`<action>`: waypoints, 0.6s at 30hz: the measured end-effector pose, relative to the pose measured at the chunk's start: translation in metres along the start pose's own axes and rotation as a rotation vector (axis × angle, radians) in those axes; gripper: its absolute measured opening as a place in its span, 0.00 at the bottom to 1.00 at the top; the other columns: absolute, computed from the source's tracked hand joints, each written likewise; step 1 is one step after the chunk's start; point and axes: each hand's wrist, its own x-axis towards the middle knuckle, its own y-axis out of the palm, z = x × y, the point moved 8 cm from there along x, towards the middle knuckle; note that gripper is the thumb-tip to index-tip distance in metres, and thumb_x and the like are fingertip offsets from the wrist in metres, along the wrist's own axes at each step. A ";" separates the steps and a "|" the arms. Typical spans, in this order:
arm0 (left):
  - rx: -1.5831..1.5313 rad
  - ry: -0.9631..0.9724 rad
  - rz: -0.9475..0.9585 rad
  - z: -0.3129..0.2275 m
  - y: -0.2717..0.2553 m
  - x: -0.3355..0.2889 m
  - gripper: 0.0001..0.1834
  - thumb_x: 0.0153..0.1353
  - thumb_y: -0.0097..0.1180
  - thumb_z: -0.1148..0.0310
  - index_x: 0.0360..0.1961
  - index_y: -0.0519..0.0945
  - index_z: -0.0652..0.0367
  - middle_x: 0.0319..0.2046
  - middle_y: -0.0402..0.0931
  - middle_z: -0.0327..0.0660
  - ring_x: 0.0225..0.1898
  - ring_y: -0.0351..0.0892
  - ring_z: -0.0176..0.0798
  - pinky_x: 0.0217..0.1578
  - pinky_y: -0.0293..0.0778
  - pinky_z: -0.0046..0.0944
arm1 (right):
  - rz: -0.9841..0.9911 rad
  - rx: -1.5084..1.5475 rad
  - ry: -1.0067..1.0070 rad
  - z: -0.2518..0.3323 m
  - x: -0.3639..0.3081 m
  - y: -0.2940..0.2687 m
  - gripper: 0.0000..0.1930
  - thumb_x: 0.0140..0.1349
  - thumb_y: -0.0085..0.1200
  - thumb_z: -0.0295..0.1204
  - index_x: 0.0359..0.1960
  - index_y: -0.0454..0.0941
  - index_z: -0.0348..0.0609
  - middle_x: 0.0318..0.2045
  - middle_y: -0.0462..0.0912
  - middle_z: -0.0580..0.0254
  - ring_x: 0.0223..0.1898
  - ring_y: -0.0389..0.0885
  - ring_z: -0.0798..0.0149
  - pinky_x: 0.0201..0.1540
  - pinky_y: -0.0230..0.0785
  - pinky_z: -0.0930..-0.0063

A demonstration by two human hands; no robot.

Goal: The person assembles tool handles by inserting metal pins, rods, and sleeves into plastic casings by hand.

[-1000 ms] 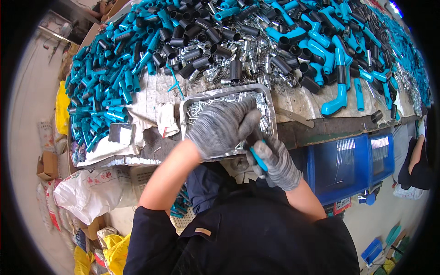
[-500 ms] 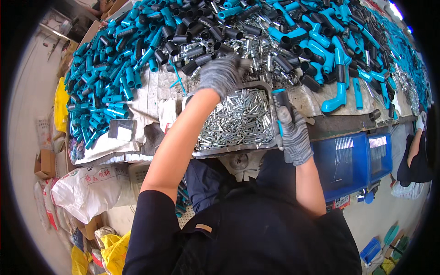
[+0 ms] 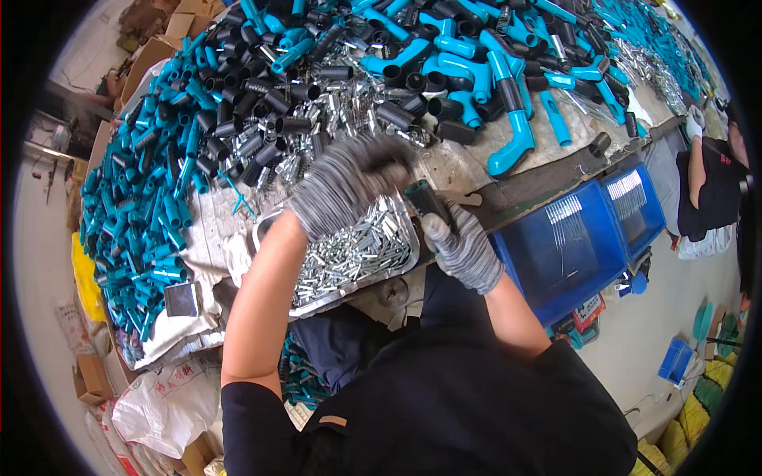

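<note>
My right hand (image 3: 470, 252), in a grey striped glove, is wrapped round a black plastic tube (image 3: 429, 201) with a teal inner rim at its open upper end. To its left, my gloved left hand (image 3: 341, 184) is over the far edge of a metal tray (image 3: 361, 287); motion smears its fingers, so what they hold, if anything, cannot be made out. Small silver metal pins (image 3: 349, 252) fill the tray. Just beyond the left hand lie loose metal springs and rods (image 3: 337, 107) among black sleeves (image 3: 294, 124).
Teal and black plastic parts (image 3: 159, 190) are heaped across the table. A phone-like slab (image 3: 182, 299) lies at the table's left edge. Blue crates (image 3: 567, 246) stand at the right, and another person (image 3: 710, 178) is beyond them. White sacks (image 3: 167, 404) lie at lower left.
The whole view has turned, shifting the tray leftward in the picture. My left hand remains blurred near the tray's far edge; my right hand still holds the tube, now tilted more toward the left.
</note>
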 end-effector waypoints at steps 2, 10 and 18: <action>0.018 -0.109 0.021 -0.005 0.009 0.003 0.11 0.60 0.58 0.71 0.42 0.78 0.65 0.34 0.80 0.38 0.37 0.78 0.32 0.41 0.75 0.35 | -0.014 -0.062 -0.061 0.009 0.000 -0.001 0.29 0.62 0.48 0.53 0.46 0.74 0.34 0.35 0.80 0.42 0.39 0.80 0.45 0.42 0.71 0.60; 0.779 -0.258 0.070 -0.031 0.018 0.059 0.27 0.59 0.52 0.43 0.36 0.82 0.60 0.29 0.81 0.51 0.33 0.81 0.53 0.37 0.74 0.44 | -0.217 0.067 -0.073 -0.026 0.012 -0.029 0.31 0.61 0.49 0.56 0.47 0.73 0.35 0.25 0.80 0.54 0.25 0.80 0.59 0.30 0.72 0.67; 0.970 -0.232 -0.439 0.025 -0.054 0.192 0.23 0.62 0.45 0.51 0.48 0.76 0.57 0.48 0.77 0.52 0.49 0.76 0.54 0.49 0.72 0.48 | -0.127 0.556 0.145 -0.038 0.022 -0.021 0.23 0.62 0.53 0.47 0.52 0.73 0.46 0.18 0.72 0.73 0.15 0.67 0.79 0.15 0.59 0.84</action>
